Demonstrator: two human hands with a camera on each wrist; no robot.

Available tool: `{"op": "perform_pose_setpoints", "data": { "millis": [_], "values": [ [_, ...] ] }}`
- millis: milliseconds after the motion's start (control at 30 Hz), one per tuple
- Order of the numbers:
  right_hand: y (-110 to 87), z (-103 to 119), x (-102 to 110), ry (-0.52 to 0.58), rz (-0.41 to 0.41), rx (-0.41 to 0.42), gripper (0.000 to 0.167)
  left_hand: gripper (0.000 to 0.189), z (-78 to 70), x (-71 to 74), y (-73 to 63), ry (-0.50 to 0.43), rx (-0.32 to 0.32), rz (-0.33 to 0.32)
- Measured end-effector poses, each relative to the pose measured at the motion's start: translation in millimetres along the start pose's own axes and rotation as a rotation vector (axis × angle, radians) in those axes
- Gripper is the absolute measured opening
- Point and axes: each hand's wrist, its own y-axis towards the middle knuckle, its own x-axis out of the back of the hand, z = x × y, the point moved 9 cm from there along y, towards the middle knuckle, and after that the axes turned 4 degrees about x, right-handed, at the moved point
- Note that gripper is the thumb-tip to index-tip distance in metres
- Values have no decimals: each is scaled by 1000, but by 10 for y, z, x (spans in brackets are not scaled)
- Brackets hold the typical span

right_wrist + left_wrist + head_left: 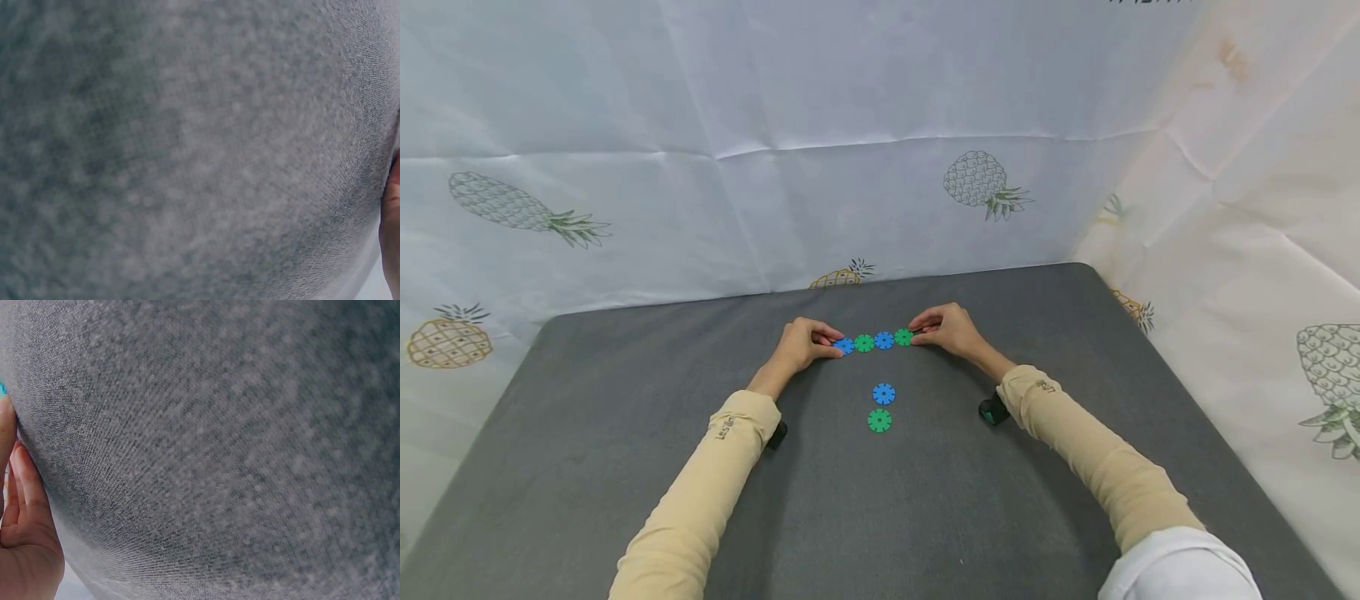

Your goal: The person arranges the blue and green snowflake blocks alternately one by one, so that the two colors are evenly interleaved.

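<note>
A row of notched plastic discs lies near the far side of the table, alternating blue and green. At its left end my left hand (801,343) pinches a blue disc (846,346) between thumb and fingers. Beside that come a green disc (864,343) and a second blue disc (883,340). My right hand (950,328) pinches the green disc (903,337) at the right end. Whether the discs interlock or just touch, I cannot tell. In the left wrist view only a sliver of a blue disc (2,389) shows by the thumb; the right wrist view shows part of the hand.
Nearer than the row, a loose blue disc (883,394) and a loose green disc (880,420) lie one before the other. Grey cloth covers the table (865,508). White pineapple-print sheeting (850,208) hangs behind the table and along its right side.
</note>
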Motion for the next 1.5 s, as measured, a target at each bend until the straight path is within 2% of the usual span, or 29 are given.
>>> {"op": "perform_pose_setpoints", "data": {
  "millis": [233, 500, 633, 967, 1300, 1500],
  "values": [
    [-24, 17, 13, 68, 5, 27, 23, 24, -2, -15, 8, -3, 16, 6],
    [-103, -2, 100, 360, 11, 30, 29, 24, -6, -19, 3, -8, 19, 4],
    [-148, 25, 146, 447, -5, 34, 33, 24, -3, -5, -1, -10, 14, -4],
    [-362, 138, 95, 516, 7, 11, 35, 24, 35, -11, -2, -7, 17, 0],
    [-577, 217, -99, 618, 40, -38, 39, 25, 10, -9, 6, -11, -3, -5],
    [-691, 311, -259, 637, 86, -8, 39, 25, 9, -7, -3, -22, 11, -2]
  ]
}}
